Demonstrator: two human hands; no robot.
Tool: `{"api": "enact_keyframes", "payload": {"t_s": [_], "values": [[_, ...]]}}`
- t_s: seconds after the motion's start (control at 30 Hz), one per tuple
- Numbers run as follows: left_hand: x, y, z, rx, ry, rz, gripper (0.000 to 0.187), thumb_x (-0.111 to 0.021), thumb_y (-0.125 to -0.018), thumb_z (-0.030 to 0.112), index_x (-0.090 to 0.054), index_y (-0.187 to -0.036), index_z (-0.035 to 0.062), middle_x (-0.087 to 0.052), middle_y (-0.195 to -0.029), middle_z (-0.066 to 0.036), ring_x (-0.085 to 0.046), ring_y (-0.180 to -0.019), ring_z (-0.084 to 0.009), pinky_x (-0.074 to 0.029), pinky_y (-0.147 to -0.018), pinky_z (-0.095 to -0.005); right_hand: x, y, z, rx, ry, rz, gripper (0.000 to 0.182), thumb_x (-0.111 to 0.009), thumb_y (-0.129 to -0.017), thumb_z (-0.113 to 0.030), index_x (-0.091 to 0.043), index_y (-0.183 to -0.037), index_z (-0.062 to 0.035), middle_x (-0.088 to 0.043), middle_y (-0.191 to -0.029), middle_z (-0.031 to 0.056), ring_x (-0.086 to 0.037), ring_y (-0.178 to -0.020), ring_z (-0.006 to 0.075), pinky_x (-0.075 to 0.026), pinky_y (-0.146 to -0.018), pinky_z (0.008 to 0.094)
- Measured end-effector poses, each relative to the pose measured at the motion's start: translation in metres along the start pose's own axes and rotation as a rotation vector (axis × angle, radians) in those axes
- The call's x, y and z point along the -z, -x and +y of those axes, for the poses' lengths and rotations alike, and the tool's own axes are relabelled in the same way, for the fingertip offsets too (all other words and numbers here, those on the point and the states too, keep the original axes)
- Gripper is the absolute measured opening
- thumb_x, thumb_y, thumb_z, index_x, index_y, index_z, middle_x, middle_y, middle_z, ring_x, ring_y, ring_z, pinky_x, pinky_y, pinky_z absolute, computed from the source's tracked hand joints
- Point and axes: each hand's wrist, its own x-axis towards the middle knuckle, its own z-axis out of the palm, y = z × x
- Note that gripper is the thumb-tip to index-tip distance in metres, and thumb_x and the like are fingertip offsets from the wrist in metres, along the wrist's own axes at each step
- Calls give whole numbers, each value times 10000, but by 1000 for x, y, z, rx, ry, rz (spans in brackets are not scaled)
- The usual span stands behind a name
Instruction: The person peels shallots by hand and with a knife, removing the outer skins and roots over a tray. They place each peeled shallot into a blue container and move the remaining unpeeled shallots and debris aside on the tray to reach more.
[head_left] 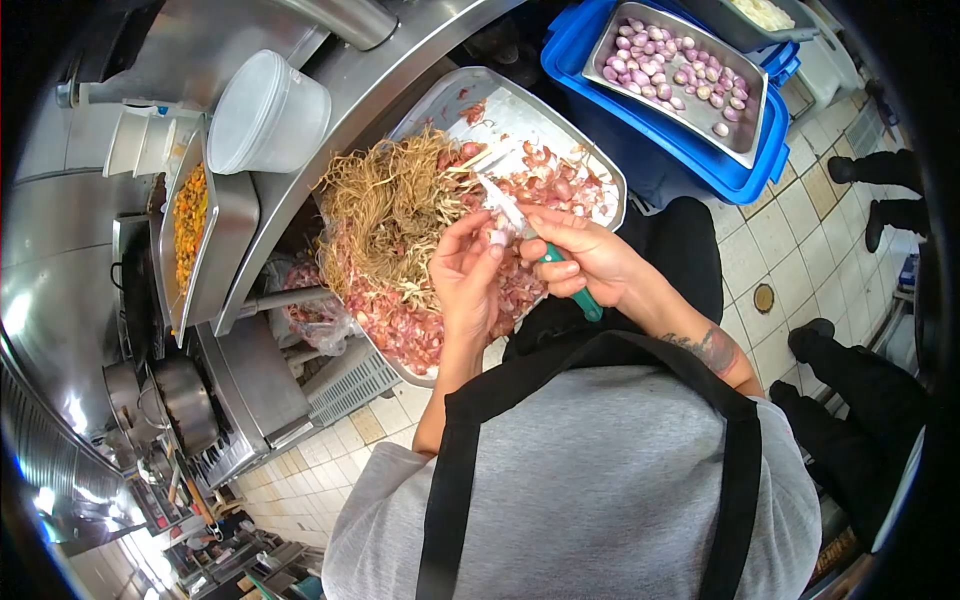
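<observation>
My left hand pinches a small shallot between thumb and fingers. Closed around the green handle of a paring knife, my right hand holds the blade up against the shallot. Both hands are over a large metal tray. In the tray lie a tangled heap of dry roots and stalks, reddish shallot skins and some unpeeled shallots. Part of the shallot is hidden by my fingers.
Peeled shallots fill a metal pan on a blue lidded bin at upper right. On the steel counter at left stand a white bucket and a pan of diced orange food. Other people's dark-clad legs are at right.
</observation>
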Motion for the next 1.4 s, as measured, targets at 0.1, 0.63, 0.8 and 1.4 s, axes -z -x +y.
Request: {"api": "enact_keyframes", "payload": {"t_s": [0.1, 0.63, 0.8, 1.4], "values": [[-4, 2, 8, 12, -8, -30, 376, -610, -797, -11, -504, -1155, -48, -591, -1009, -101, -579, -932, -176, -481, -851, -312, 4, -5, -5, 172, 67, 132, 294, -516, -923, -208, -510, -1208, -135, -509, -768, -7, -369, -480, 32, -282, -380, 152], [-6, 0, 21, 63, 116, 30, 407, -583, -854, 41, -456, -1229, -58, -601, -1005, -93, -604, -842, -142, -527, -736, -246, -26, 7, 9, 587, 1142, 144, 380, -556, -850, -71, -534, -1228, -45, -603, -763, 26, -477, -629, 47, -418, -582, 218], [-10, 5, 20, -41, 62, 30, 290, -581, -861, 42, -524, -1130, -49, -617, -980, -101, -603, -787, -137, -520, -667, -242, -35, 8, 12, 670, 1189, 100, 368, -582, -831, -60, -565, -1198, -62, -664, -828, 57, -542, -677, 66, -450, -629, 231], [-12, 7, 32, 142, 72, -66, 360, -587, -853, 55, -501, -1191, -36, -581, -1071, -129, -592, -889, -169, -509, -729, -261, -12, 9, -8, 83, 451, -10, 301, -479, -939, -164, -527, -1225, -83, -480, -698, -12, -339, -435, 9, -229, -359, 157]]}}
